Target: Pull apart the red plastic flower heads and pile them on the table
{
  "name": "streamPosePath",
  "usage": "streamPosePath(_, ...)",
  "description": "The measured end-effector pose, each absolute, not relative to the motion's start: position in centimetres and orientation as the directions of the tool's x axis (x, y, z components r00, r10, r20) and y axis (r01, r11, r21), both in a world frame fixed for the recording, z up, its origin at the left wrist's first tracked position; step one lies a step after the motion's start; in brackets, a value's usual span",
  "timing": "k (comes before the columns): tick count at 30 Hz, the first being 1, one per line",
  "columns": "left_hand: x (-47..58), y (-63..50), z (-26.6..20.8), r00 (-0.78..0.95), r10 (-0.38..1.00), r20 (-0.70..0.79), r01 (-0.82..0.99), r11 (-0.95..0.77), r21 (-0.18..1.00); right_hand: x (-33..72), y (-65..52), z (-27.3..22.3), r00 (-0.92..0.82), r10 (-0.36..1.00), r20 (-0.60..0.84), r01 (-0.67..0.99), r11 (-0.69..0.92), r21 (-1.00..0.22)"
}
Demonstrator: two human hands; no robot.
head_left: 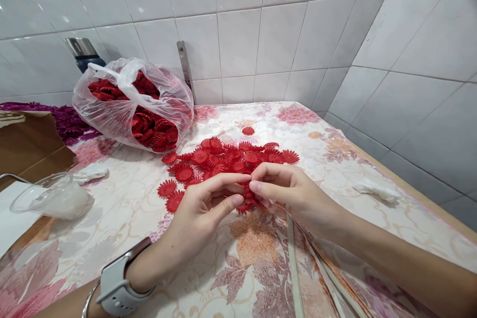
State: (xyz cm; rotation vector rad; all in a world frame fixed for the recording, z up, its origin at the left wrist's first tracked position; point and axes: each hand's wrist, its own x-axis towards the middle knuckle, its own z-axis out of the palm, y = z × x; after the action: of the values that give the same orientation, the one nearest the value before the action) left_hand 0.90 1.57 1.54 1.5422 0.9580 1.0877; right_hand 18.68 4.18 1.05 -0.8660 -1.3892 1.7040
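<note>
My left hand (212, 203) and my right hand (288, 191) meet at their fingertips over the near edge of a pile of red scalloped, flower-shaped pieces (201, 155). Thumb and index finger of my right hand are pinched together; what lies between them is too small or hidden to make out. Curved fingers shape my left hand, its index tip touching the right fingertips and its thumb standing apart. Red shows between and just below the hands, but I cannot tell whether a piece is held there. Thin long strips (294, 263) lie below my right hand.
A clear plastic bag (112, 124) of red pieces stands back left, before a dark bottle (85, 54). Further left are purple pieces (70, 121), a cardboard box (33, 146) and a clear plastic cup (61, 196). Crumpled white scraps (376, 191) lie right. Tiled walls border the flowered tablecloth.
</note>
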Motion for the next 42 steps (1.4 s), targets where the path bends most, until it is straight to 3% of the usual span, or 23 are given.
streamPosePath(9, 1.35, 1.72, 1.53, 0.234, 0.971, 0.049, -0.138, -0.017, 0.99, 18.66, 4.04, 1.27, -0.488, 0.872, 0.029, -0.08, -0.012, -0.997)
streamPosePath(17, 1.22, 1.96, 1.57, 0.218, 0.976, 0.014, -0.181, 0.027, 0.983, 18.68, 4.36, 1.05, -0.509, 0.861, 0.005, -0.157, -0.087, -0.984)
streamPosePath(23, 1.17, 1.81, 1.56, 0.226, 0.974, 0.019, -0.177, 0.022, 0.984, 18.51, 4.43, 0.86, -0.513, 0.858, 0.019, -0.231, -0.117, -0.966)
streamPosePath(42, 1.19, 1.8, 1.91, 0.144, 0.989, -0.026, -0.107, 0.041, 0.993, 18.69, 4.26, 1.48, -0.523, 0.851, -0.037, -0.195, -0.162, -0.967)
